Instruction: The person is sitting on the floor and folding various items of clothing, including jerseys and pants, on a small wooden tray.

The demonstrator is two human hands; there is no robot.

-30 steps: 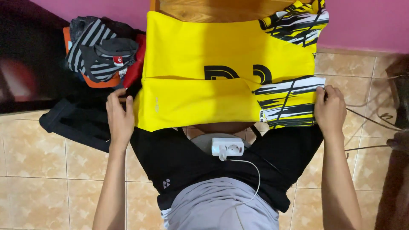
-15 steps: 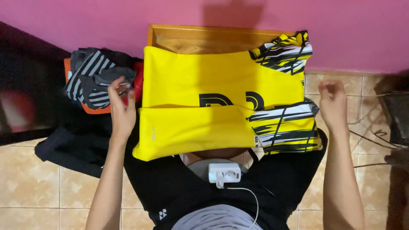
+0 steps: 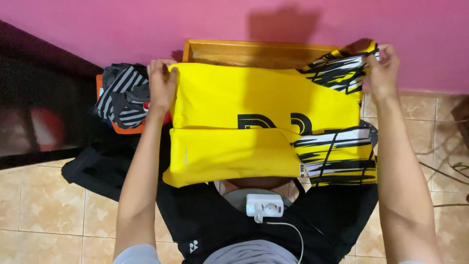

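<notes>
Item: yellow jersey [image 3: 254,98], partly folded, with black lettering across its middle and a black-and-white streaked panel along its right side; its near portion is turned up in a flat band over the lower half. It lies spread over a black garment [image 3: 205,220] on the person's lap, its far edge reaching a wooden tray [image 3: 254,51] that stands against the pink wall [image 3: 146,24]. Left hand [image 3: 161,83]: at the jersey's far left corner, grip closed, fingers pinching the yellow cloth at its edge. Right hand [image 3: 383,66]: at the jersey's far right corner, grip closed on the streaked panel, that corner lifted slightly off the rest of the jersey. Left of the jersey, just beside the left hand: a pile of clothing, uppermost a black-and-white striped garment [image 3: 122,98] over an orange piece [image 3: 129,128]. Further left of the jersey: a dark glossy cabinet [image 3: 44,112]. Near side of the jersey, against its folded band: a white power adapter [image 3: 264,205] with a white cable [image 3: 293,234] trailing toward the viewer. Under everything: beige tiled floor [image 3: 39,210]; thin dark cords [image 3: 449,171] lie on the floor to the right of the jersey.
</notes>
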